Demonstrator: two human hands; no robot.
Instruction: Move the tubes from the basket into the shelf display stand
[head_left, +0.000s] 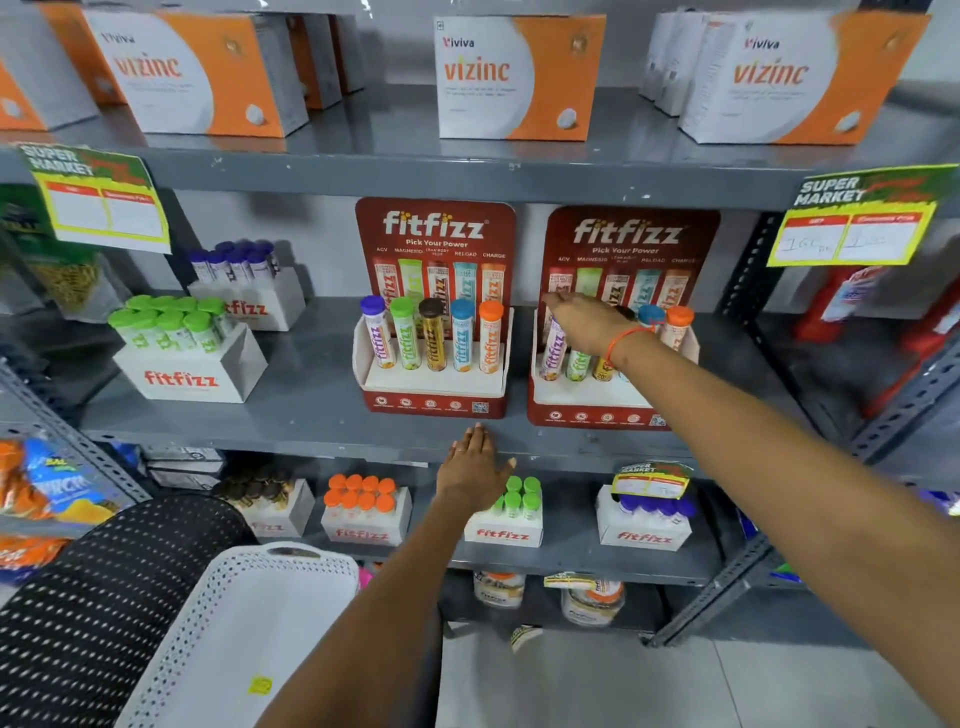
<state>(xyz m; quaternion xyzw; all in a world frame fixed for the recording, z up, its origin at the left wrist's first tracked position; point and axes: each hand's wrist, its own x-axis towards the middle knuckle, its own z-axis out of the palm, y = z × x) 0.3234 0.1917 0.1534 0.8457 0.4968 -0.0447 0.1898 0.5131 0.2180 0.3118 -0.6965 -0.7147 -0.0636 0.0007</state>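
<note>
We find two red fitfizz display stands side by side on the middle grey shelf (311, 400). The left stand (434, 400) carries five upright tubes, capped purple, green, brown, blue and orange. The right stand (587, 410) also shows five tubes; the right hand (589, 325) reaches across its row, palm down with fingers extended over the purple-labelled tube (553, 351) at the stand's left end (whether it is gripping that tube we cannot tell, since the hand hides the cap). An orange thread circles that wrist. The left hand (470, 470) is spread flat and open, holding nothing, its fingertips against the front edge of the middle shelf below the gap between the stands. The white perforated basket (249, 623) sits at lower left, near the body; the part of its interior in view shows no tubes. White fitfizz boxes of capped tubes stand on the middle and lower shelves.
</note>
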